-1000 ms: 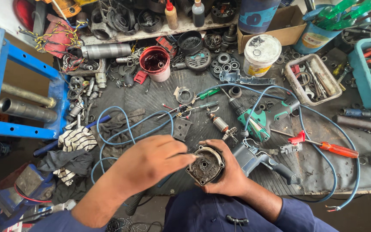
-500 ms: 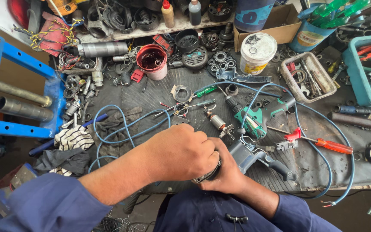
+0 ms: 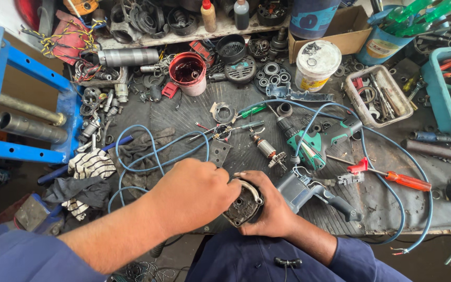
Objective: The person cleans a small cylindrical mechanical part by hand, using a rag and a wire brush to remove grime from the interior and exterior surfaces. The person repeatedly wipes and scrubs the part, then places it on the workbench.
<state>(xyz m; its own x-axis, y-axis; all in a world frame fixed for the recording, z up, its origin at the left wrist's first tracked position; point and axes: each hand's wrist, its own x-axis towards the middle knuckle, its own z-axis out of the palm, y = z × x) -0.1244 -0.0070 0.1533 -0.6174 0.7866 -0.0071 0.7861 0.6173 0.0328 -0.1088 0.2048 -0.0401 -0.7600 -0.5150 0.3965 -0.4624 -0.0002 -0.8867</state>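
Observation:
My right hand [image 3: 270, 209] grips a round, dirty metal motor housing [image 3: 245, 203] at the near edge of the workbench, its open end facing left. My left hand [image 3: 194, 196] is closed over the housing's left side, fingers curled against its rim; what the fingers hold is hidden. Just right of my right hand lies a grey power-tool body with a black handle [image 3: 314, 193]. A motor armature [image 3: 263, 146] rests on the bench beyond my hands.
A blue cable [image 3: 152, 156] loops over the dark bench mat. A green drill body [image 3: 322, 141], a red-handled screwdriver [image 3: 400, 180], a red cup [image 3: 188, 73], a white tub [image 3: 317, 65], a tray of tools [image 3: 379, 96] and several bearings lie around. A blue metal frame [image 3: 22, 104] stands left.
My left hand has slid off the housing's open face, which shows again. The view has shifted slightly.

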